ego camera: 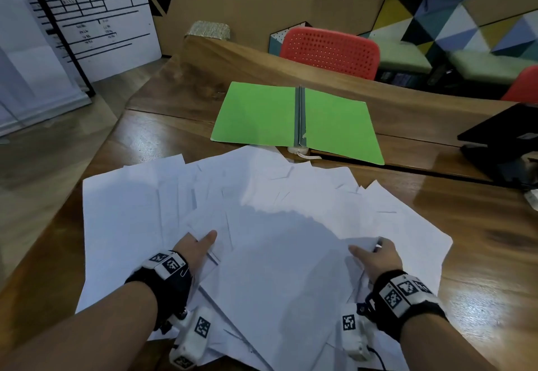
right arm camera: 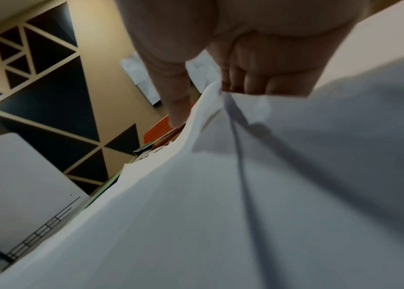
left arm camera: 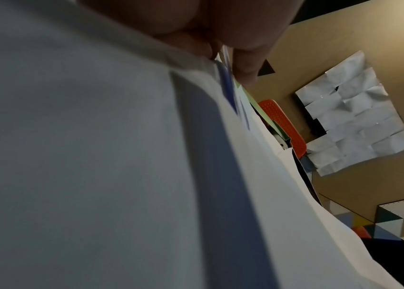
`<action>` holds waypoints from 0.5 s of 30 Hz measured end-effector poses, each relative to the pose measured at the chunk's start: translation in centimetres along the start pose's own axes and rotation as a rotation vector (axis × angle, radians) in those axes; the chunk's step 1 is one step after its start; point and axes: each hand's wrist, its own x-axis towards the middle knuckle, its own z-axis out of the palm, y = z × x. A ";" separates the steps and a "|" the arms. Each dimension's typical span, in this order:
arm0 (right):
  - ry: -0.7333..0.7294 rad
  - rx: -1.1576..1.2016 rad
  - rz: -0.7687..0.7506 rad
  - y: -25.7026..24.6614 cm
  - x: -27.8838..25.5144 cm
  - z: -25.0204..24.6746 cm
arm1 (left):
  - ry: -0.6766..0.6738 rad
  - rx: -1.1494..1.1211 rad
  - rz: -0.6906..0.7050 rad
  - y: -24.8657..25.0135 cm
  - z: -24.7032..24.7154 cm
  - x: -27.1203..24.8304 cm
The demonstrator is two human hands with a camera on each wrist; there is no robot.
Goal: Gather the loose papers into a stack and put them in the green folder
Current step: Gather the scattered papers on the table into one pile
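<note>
The left hand (ego camera: 194,249) has its fingers tucked under the papers (ego camera: 262,225), thumb on top, gripping them. The sheets are fanned across the table (ego camera: 480,225); the green folder (ego camera: 297,121) lies open just beyond. The right hand (ego camera: 378,257) grips them likewise.

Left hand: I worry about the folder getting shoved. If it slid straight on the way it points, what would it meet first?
Probably only more of the loose white papers the left hand already grips; farther along lies the open green folder, near its spine, though depth is unclear.
</note>
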 end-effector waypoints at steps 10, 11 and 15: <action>-0.298 -0.324 -0.159 -2.8 -0.3 2.8 | 0.041 -0.009 0.011 -0.3 0.1 0.2; -0.245 -0.338 -0.157 -3.0 0.0 2.5 | 0.031 0.010 0.012 -0.2 0.0 0.3; -0.242 -0.353 -0.205 -3.6 -0.2 2.7 | -0.008 -0.025 0.020 -0.2 -0.2 0.1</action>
